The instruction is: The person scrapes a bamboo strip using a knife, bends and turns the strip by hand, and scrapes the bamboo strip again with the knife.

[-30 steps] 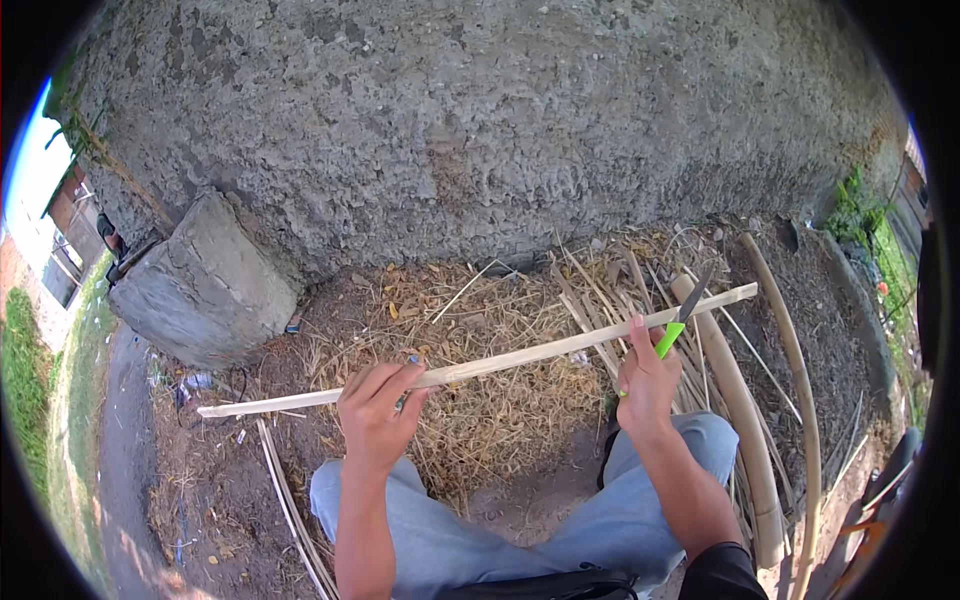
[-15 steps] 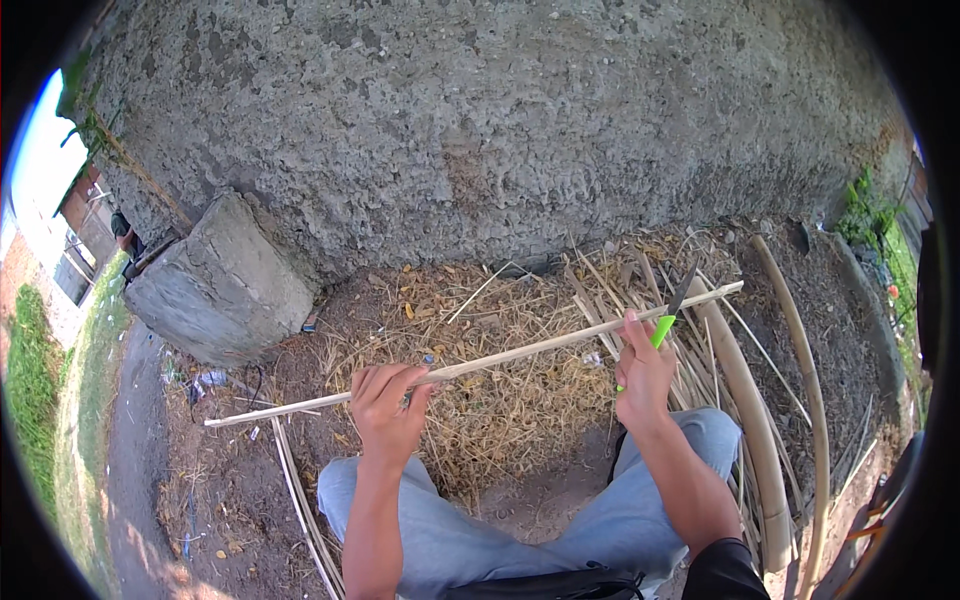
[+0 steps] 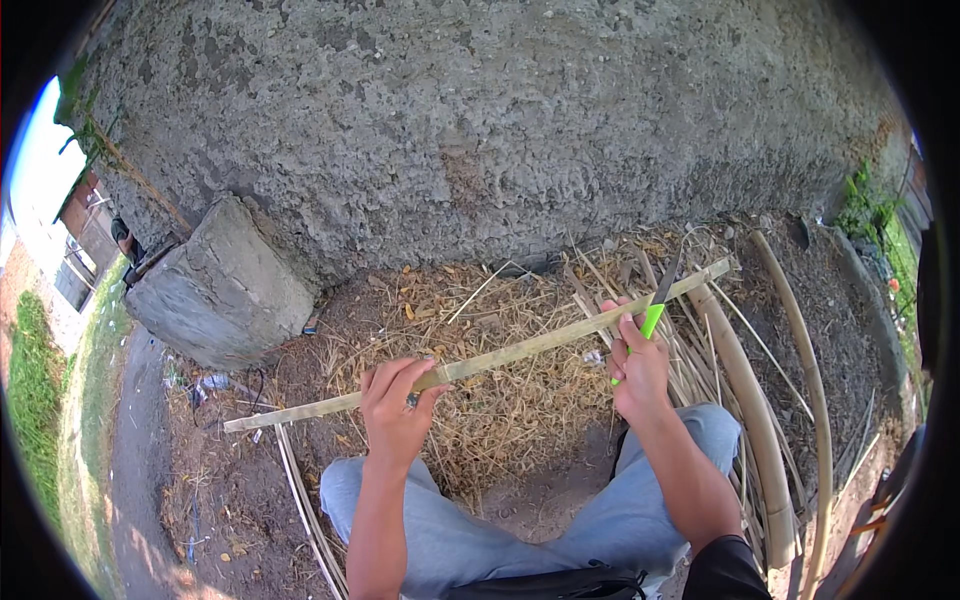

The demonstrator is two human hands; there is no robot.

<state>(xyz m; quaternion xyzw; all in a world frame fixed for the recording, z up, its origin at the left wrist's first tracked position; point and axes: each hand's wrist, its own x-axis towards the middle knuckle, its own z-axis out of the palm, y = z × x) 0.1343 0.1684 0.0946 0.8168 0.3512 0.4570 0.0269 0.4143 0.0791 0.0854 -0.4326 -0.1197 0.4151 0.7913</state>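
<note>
Watching left hand (image 3: 393, 400) curled round bamboo strip (image 3: 530, 346), right hand (image 3: 640, 375) closed on green-handled knife (image 3: 654, 312), fingers against strip; shavings (image 3: 520, 410) below suggest cutting done, remainder I can't tell.

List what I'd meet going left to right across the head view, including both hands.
Green grass, concrete block, left hand, right hand, thick bamboo pole, slim curved pole, leafy plant.

Daylight was bright; white sky (image 3: 38, 165) blew out left of rough grey masonry wall (image 3: 500, 130), itself softly shaded. Fisheye bowed edges.
</note>
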